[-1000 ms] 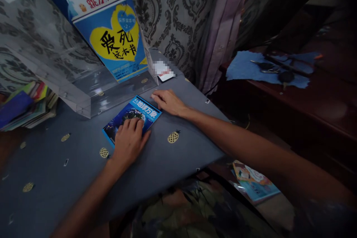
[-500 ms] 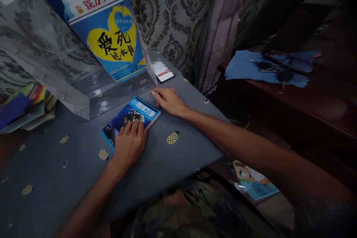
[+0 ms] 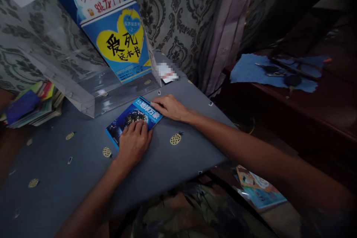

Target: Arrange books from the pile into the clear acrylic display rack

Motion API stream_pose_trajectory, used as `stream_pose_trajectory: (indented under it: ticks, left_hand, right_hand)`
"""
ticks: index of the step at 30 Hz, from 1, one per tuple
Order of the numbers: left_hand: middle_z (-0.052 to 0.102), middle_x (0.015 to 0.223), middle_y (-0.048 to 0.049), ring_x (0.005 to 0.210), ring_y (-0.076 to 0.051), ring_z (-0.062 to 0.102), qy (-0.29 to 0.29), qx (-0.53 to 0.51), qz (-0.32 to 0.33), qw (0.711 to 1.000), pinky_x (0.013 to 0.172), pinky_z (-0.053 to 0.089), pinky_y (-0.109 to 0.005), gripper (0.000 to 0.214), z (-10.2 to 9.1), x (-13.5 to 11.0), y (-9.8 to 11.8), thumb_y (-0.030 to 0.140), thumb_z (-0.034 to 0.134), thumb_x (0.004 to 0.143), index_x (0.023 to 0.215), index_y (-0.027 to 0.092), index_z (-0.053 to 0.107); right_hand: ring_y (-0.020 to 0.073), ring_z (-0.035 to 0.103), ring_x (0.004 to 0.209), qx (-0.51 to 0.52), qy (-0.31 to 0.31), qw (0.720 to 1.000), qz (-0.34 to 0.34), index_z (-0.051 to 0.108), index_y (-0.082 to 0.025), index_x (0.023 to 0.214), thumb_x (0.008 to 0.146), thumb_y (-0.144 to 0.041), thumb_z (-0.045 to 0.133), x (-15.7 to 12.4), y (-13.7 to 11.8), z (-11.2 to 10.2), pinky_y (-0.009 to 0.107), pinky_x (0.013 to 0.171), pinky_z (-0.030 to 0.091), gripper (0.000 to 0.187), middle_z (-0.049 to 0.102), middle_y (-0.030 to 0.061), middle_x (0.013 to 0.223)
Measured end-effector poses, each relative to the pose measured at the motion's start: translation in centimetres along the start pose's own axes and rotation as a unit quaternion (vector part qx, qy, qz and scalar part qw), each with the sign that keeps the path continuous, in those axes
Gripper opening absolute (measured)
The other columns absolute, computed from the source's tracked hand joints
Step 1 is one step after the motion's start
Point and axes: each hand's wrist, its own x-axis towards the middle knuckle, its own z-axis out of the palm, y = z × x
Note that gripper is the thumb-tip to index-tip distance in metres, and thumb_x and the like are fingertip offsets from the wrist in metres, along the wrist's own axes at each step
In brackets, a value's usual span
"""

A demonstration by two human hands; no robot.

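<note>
A small blue book (image 3: 131,116) with a globe on its cover lies closed and flat on the grey tablecloth. My left hand (image 3: 134,141) rests on the lower part of the cover, fingers laid flat over it and thumb by the near edge. At the book's upper right corner, my right hand (image 3: 173,108) has its fingers curled in, with thumb and fingertip on the edge of the cover. The undersides of its fingers are hidden.
Behind the book, a clear acrylic stand (image 3: 92,100) holds a blue book with a yellow heart (image 3: 122,44). Left of it is a pile of books (image 3: 36,104). A white card (image 3: 167,76) lies beside the stand; a blue cloth (image 3: 245,68) with tools covers part of a dark table.
My right hand has come from just beyond the book's corner onto the corner itself. The left hand stays on the cover. The whole view has shifted slightly.
</note>
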Motion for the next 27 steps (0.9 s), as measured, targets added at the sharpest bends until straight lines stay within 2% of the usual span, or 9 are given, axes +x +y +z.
stream_pose_trajectory:
  ticks: [3,7,10,13,16,19,22,24,27]
  left_hand:
    - [0.074,0.115,-0.0111,0.103,-0.025,0.068,-0.001,-0.048,0.0,0.999,0.086,0.056,-0.039,0.03,-0.5,-0.1,-1.4,0.034,0.045,0.103,0.116,0.019,0.068]
    - [0.075,0.11,-0.0086,0.098,-0.025,0.069,-0.011,-0.091,-0.077,0.993,0.084,0.056,-0.038,0.032,-1.6,-0.6,-4.9,0.034,0.041,0.105,0.111,0.021,0.069]
    - [0.074,0.107,-0.0093,0.098,-0.026,0.069,-0.02,-0.109,-0.128,0.986,0.083,0.057,-0.04,0.036,-2.2,-1.8,-7.4,0.036,0.039,0.104,0.112,0.021,0.07]
    - [0.073,0.11,-0.0099,0.103,-0.027,0.068,-0.032,-0.143,-0.137,0.98,0.09,0.057,-0.044,0.038,-2.5,-3.6,-8.6,0.041,0.039,0.104,0.114,0.021,0.07]
    - [0.068,0.127,-0.0119,0.118,-0.029,0.063,-0.046,-0.158,-0.12,0.979,0.1,0.054,-0.049,0.043,-2.3,-5.7,-8.4,0.051,0.046,0.101,0.124,0.02,0.066]
    - [0.056,0.147,-0.0159,0.136,-0.034,0.052,-0.059,-0.148,-0.084,0.984,0.11,0.047,-0.055,0.066,-1.9,-7.6,-7.4,0.065,0.054,0.093,0.14,0.018,0.055]
    - [0.049,0.154,-0.0185,0.145,-0.036,0.042,-0.064,-0.125,-0.062,0.988,0.114,0.043,-0.057,0.079,-1.5,-8.8,-6.5,0.07,0.057,0.089,0.147,0.017,0.048]
    - [0.051,0.152,-0.0186,0.145,-0.036,0.043,-0.055,-0.111,-0.062,0.99,0.113,0.044,-0.057,0.075,-1.4,-9.2,-6.1,0.067,0.057,0.091,0.146,0.017,0.049]
    - [0.063,0.14,-0.0175,0.136,-0.034,0.054,-0.024,-0.101,-0.054,0.993,0.108,0.051,-0.053,0.056,-1.5,-9.4,-5.7,0.056,0.056,0.096,0.136,0.017,0.059]
  right_hand:
    - [0.0134,0.049,0.061,-0.011,-0.008,1.0,-0.012,0.057,-0.019,0.071,0.103,-0.034,0.043,0.0,0.2,0.2,0.028,0.064,0.03,0.038,0.055,-0.0009,0.064]
    - [0.0147,0.052,0.064,-0.024,-0.001,0.999,-0.031,0.059,-0.019,0.075,0.104,-0.033,0.041,-0.1,0.4,0.3,0.028,0.066,0.034,0.037,0.06,0.0009,0.068]
    - [0.0172,0.055,0.068,-0.052,0.01,0.997,-0.053,0.063,-0.02,0.079,0.104,-0.034,0.04,-0.2,0.4,0.4,0.03,0.07,0.038,0.037,0.063,0.003,0.072]
    - [0.0196,0.058,0.071,-0.08,0.022,0.993,-0.083,0.067,-0.019,0.083,0.103,-0.033,0.042,-0.5,0.2,0.9,0.033,0.075,0.041,0.035,0.065,0.0052,0.073]
    - [0.0223,0.061,0.076,-0.084,0.024,0.988,-0.129,0.07,-0.019,0.087,0.103,-0.032,0.044,-0.9,-0.8,1.7,0.037,0.079,0.044,0.033,0.069,0.0082,0.078]
    - [0.0236,0.064,0.086,-0.058,-0.001,0.979,-0.194,0.071,-0.019,0.093,0.103,-0.032,0.046,-1.4,-2.4,2.7,0.04,0.084,0.047,0.029,0.073,0.0093,0.087]
    - [0.0235,0.066,0.094,-0.034,-0.031,0.969,-0.242,0.071,-0.019,0.096,0.103,-0.031,0.048,-2.0,-4.0,3.8,0.042,0.09,0.05,0.027,0.074,0.0096,0.093]
    - [0.0237,0.066,0.099,-0.023,-0.04,0.965,-0.26,0.071,-0.018,0.098,0.103,-0.03,0.049,-2.4,-4.7,4.3,0.042,0.092,0.052,0.025,0.074,0.0104,0.097]
    - [0.0237,0.066,0.104,-0.007,-0.045,0.961,-0.272,0.071,-0.018,0.101,0.102,-0.027,0.051,-2.7,-5.3,4.7,0.043,0.095,0.053,0.021,0.074,0.0107,0.1]
